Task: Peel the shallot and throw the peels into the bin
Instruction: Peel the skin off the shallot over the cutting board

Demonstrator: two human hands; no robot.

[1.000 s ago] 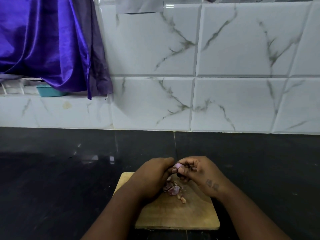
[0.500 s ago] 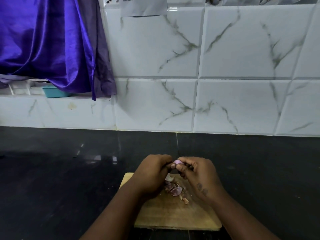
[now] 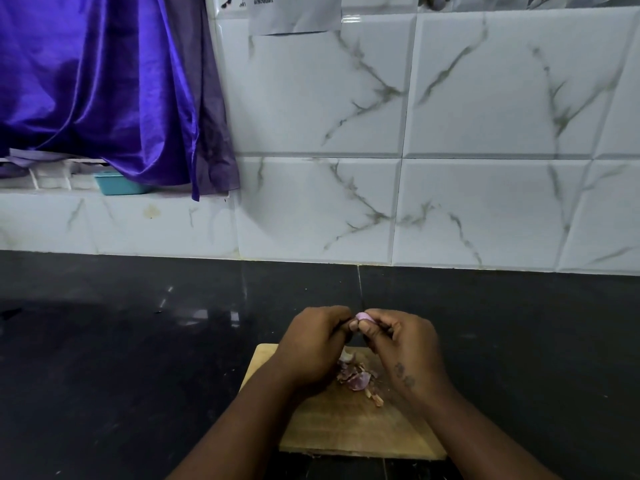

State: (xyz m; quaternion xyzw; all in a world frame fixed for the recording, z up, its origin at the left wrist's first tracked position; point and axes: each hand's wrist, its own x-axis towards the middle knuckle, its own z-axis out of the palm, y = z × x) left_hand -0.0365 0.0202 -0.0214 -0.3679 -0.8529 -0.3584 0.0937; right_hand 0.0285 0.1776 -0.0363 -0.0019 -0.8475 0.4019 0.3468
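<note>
Both hands, the left hand (image 3: 317,344) and right hand (image 3: 403,341), are pinching the shallot (image 3: 363,317) between their fingers above the cutting board (image 3: 332,431). Peeling is looking well underway, with peels (image 3: 356,377) lying on the board; binning them is remaining, and no bin is showing.

both forearms come up from the bottom edge and converge, bare to the wrists. the left hand (image 3: 313,344) is curled, knuckles up, its fingertips turned in toward the right. the right hand (image 3: 403,341) faces it, back of the hand up, with dark marks near the wrist, its thumb and first fingers bent inward. the fingertips of both hands meet at a shared pinch, closed on a shallot (image 3: 363,317), only its pale top showing just above the grip.
</note>
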